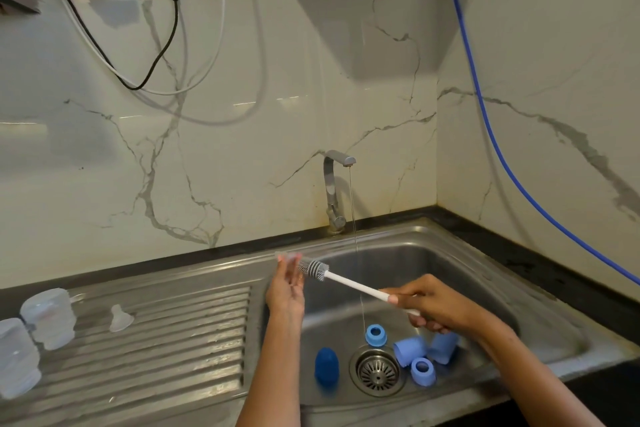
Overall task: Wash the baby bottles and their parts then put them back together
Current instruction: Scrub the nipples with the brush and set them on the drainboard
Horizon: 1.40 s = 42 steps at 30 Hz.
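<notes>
We scrub a clear teat (289,258) held in our left hand (285,291), our right hand (427,303) gripping the brush (341,279); two bottles (48,319) and a second teat (120,319) lie left of the sink (485,274), blue caps (408,352) in it, all unassembled.

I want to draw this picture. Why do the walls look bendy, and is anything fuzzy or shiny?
Head view: the wide lens bows the wall and counter edge; the left hand and the clear part it holds are blurred; the bottles at the left edge look soft; window light glares on the draining board.
</notes>
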Each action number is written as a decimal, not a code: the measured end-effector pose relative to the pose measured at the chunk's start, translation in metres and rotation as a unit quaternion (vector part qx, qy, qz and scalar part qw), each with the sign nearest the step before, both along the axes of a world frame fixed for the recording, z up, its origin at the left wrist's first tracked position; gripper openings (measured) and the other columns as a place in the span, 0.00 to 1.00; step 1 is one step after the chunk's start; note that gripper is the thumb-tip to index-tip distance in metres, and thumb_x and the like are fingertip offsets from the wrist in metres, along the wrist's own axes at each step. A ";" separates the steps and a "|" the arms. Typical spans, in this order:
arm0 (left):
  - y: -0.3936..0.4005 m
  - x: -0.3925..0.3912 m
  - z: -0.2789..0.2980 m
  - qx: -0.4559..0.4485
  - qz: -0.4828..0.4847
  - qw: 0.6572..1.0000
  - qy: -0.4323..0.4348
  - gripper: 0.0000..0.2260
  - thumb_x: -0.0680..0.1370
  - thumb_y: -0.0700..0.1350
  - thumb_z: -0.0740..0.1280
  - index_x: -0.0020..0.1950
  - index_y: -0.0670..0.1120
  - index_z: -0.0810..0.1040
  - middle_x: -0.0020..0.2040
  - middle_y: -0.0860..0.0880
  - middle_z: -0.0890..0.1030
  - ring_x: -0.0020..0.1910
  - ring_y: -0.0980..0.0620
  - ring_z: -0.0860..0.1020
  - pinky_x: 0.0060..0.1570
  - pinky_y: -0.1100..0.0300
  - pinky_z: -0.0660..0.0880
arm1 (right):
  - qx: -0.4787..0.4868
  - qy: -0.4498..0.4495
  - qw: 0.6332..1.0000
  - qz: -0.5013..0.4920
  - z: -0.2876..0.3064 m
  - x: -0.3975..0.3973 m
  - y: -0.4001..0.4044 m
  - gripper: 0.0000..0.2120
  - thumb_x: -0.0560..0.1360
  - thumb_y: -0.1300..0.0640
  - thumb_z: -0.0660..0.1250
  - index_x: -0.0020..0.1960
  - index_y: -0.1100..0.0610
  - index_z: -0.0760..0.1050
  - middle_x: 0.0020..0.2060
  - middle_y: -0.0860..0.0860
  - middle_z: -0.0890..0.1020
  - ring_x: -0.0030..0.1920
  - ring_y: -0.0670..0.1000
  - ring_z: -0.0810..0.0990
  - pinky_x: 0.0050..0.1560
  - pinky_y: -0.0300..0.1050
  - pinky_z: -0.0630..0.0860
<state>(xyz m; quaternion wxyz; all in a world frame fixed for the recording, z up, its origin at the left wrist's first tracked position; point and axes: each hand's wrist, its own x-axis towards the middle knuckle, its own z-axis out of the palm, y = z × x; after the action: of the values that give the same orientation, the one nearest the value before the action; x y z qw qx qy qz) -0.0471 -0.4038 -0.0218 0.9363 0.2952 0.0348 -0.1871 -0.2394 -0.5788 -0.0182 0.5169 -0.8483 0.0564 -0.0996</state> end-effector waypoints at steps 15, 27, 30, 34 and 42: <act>-0.007 -0.006 -0.006 0.184 0.084 0.974 -0.101 0.12 0.74 0.32 0.68 0.56 0.31 0.77 0.44 0.40 0.82 0.40 0.48 0.81 0.41 0.62 0.80 | -0.131 -0.074 0.988 -0.025 -0.010 0.010 0.016 0.22 0.81 0.60 0.58 0.64 0.34 0.68 0.26 0.44 0.73 0.28 0.40 0.70 0.32 0.33 0.69; -0.019 -0.007 -0.011 0.287 0.133 0.927 -0.199 0.06 0.74 0.34 0.69 0.51 0.36 0.81 0.41 0.41 0.83 0.42 0.46 0.82 0.42 0.62 0.79 | -0.210 -0.060 0.975 -0.050 -0.007 0.023 0.030 0.20 0.82 0.57 0.57 0.71 0.40 0.66 0.32 0.52 0.71 0.33 0.48 0.68 0.36 0.41 0.67; -0.018 -0.006 -0.013 0.295 0.137 0.928 -0.182 0.05 0.74 0.33 0.69 0.49 0.36 0.81 0.40 0.42 0.82 0.41 0.46 0.81 0.42 0.61 0.78 | -0.181 -0.048 0.981 -0.043 -0.010 0.014 0.026 0.20 0.81 0.57 0.58 0.69 0.40 0.70 0.31 0.51 0.70 0.32 0.48 0.67 0.33 0.41 0.67; -0.023 -0.010 -0.014 0.305 0.103 0.918 -0.233 0.07 0.75 0.32 0.68 0.52 0.35 0.80 0.43 0.40 0.83 0.43 0.46 0.82 0.45 0.59 0.79 | -0.225 -0.048 0.971 -0.065 -0.008 0.024 0.034 0.20 0.82 0.57 0.57 0.71 0.41 0.65 0.32 0.51 0.71 0.33 0.48 0.69 0.37 0.41 0.68; -0.018 -0.004 -0.019 0.301 0.122 0.929 -0.177 0.05 0.75 0.32 0.67 0.46 0.39 0.81 0.39 0.45 0.82 0.39 0.50 0.80 0.40 0.61 0.78 | -0.136 -0.035 0.989 -0.039 -0.010 0.012 0.034 0.20 0.81 0.59 0.59 0.67 0.38 0.68 0.29 0.47 0.69 0.27 0.41 0.67 0.29 0.30 0.66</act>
<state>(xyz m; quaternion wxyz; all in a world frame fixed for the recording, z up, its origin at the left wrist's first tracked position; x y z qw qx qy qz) -0.0510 -0.4222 -0.0409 0.8099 0.5852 -0.0405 0.0033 -0.2276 -0.5448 -0.0284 0.3940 -0.9039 0.0574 -0.1564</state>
